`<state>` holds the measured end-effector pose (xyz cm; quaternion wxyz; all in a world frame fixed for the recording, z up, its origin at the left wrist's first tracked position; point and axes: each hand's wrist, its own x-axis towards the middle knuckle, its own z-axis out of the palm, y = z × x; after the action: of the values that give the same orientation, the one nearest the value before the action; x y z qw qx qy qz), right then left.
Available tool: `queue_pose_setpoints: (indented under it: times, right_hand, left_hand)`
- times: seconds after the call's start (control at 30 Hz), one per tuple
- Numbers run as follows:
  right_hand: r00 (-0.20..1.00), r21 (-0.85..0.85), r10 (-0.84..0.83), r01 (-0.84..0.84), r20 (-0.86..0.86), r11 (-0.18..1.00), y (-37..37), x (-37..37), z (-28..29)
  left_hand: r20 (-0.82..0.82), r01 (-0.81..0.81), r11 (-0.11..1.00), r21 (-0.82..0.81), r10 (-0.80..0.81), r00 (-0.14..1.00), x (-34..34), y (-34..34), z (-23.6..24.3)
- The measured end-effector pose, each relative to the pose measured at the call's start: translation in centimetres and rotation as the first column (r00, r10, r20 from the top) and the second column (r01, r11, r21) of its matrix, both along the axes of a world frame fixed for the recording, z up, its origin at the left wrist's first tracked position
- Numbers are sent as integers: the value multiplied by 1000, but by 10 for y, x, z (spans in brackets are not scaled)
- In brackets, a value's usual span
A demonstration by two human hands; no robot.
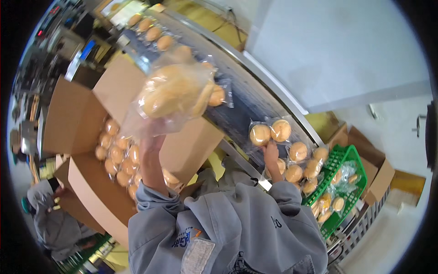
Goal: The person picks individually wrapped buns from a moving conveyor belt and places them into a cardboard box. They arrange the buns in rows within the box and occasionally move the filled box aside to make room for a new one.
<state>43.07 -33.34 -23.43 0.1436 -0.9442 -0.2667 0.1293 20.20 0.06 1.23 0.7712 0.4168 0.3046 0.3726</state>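
My left hand (153, 130) holds up clear bags of pale golden buns (171, 91), blurred and partly hiding its fingers, between the open cardboard box (82, 178) and the conveyor belt (246, 109). That box holds several rows of round bagged buns (116, 155). On the belt's right part, my right hand (270, 150) has its fingers closed at the lower edge of a bagged bun (260, 134), beside another one (280, 130). More bagged buns (294, 172) lie just right of that hand, and others (153, 33) farther up the belt.
A green plastic crate (356, 154) with bagged buns stands at the right, beside another cardboard box (381, 178). A large pale panel (337, 45) borders the belt's far side. A co-worker in grey (54, 223) is at the lower left; dark machinery (68, 36) fills the upper left.
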Motion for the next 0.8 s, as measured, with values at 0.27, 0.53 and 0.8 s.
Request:
queue_pose_setpoints:
  times: [0.27, 0.53, 0.8]
  right_hand:
    - [921, 478, 78, 124, -381, 869, 105, -50, 196]
    - [391, 676, 663, -127, -639, 726, 230, -242, 282]
    - [286, 223, 958, -934, -5, 280, 256, -349, 76]
  left_hand:
    - [-317, -351, 826, 441, 510, 800, -211, -36, 32]
    - [-472, -558, 658, 505, 752, 460, -325, -84, 1]
    - [-860, 82, 859, 506, 510, -35, -388, -126, -170]
